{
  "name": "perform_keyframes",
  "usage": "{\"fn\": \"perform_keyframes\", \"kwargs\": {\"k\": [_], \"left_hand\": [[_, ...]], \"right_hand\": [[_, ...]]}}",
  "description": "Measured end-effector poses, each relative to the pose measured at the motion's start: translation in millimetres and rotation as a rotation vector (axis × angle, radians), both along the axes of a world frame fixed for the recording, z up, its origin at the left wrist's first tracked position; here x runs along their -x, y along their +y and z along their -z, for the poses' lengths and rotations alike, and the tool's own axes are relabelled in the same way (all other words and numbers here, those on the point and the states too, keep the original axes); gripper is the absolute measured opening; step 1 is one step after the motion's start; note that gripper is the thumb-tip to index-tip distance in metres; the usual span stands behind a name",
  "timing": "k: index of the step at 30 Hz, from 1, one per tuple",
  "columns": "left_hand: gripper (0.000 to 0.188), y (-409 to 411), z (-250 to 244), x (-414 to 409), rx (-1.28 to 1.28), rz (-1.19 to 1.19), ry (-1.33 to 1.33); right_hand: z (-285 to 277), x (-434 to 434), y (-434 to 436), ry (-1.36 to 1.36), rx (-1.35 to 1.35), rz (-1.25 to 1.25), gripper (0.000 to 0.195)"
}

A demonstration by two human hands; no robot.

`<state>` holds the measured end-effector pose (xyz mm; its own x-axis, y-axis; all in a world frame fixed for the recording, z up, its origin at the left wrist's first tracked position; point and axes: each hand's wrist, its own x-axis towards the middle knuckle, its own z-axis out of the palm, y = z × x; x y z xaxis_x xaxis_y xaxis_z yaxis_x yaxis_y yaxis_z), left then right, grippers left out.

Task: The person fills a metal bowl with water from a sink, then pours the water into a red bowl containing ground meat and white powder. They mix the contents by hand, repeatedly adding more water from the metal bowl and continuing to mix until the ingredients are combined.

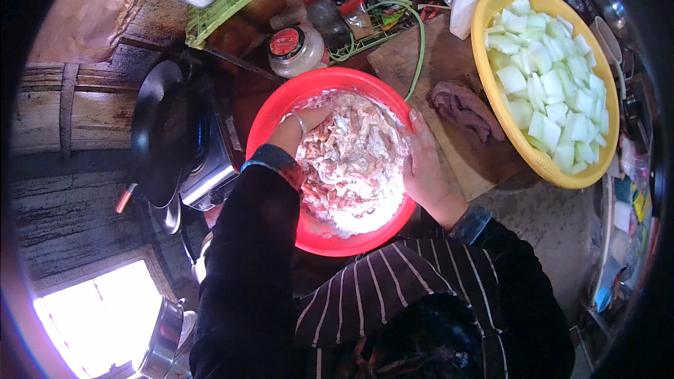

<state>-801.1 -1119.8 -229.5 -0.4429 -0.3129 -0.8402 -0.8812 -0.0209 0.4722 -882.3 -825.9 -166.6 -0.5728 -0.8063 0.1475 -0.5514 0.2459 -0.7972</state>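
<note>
A red plastic basin (324, 245) stands before me, holding a mass of meat pieces (347, 152) coated in something pale and wet. My left hand (310, 121), with a bracelet at the wrist, reaches over the basin's left rim into the meat; its fingers are partly sunk in the mix, so whether they close on any is hidden. Against the right side of the basin lies my right hand (427, 168), its fingers along the rim, gripping or steadying it. Glare whitens the lower part of the meat.
A yellow plastic basket (587, 181) of cut pale-green vegetable is at the right, beside a brown cloth (466, 110) on a wooden board (416, 58). A lidded glass jar (297, 52) stands behind the basin. At left, a dark wok (163, 137) sits over a gas stove (210, 184).
</note>
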Motion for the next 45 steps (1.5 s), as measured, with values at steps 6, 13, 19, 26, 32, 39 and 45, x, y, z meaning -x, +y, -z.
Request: {"fn": "perform_keyframes", "kwargs": {"k": [6,13,19,26,32,39,45], "left_hand": [[0.065,75,-54,69,0.303,0.933,-0.115],[0.077,129,-82,-14,0.721,1.369,-0.181],[0.069,35,-93,-81,0.678,1.075,0.015],[0.046,-17,-8,-5,0.254,0.181,0.27],[0.056,56,-17,59,0.447,0.89,0.098],[0.087,161,-51,41,0.669,1.462,-0.192],[0.095,137,-86,-47,0.758,1.273,0.218]], "right_hand": [[15,-1,-4,0.078,0.054,0.064,0.046],[3,0,-2,-0.036,0.075,0.053,0.057],[24,-2,-3,0.009,0.119,0.094,0.058],[11,2,0,0.01,0.073,0.068,0.051],[20,-2,-7,0.002,0.116,0.059,0.048],[26,-5,-10,-0.07,0.16,0.083,0.049],[19,-1,-6,0.016,0.134,0.096,0.044]]}}
